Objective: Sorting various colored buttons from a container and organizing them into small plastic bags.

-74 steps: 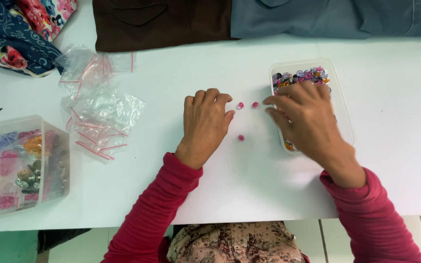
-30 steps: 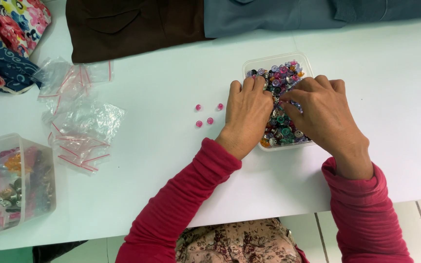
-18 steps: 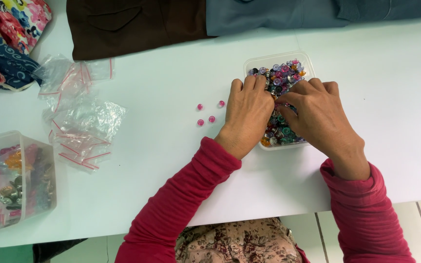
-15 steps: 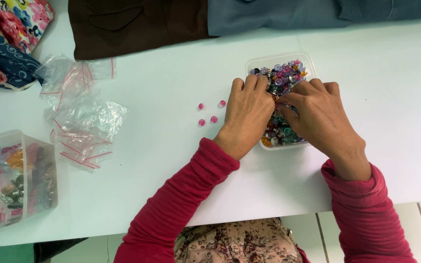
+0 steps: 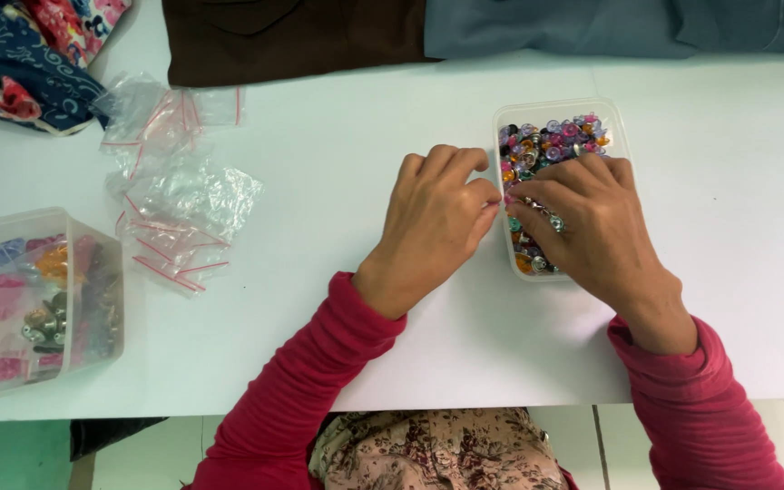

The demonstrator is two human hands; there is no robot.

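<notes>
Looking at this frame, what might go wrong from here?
1. The right hand rests inside the tub of mixed buttons, which is filled close to its rim; digging could flick small pieces onto the table.
2. The left hand sits right against the tub's left wall; a nudge might slide or tip the light container.
3. The small pink pieces lying loose on the table in earlier frames are now hidden under the left hand, so they could be swept off unnoticed.
</notes>
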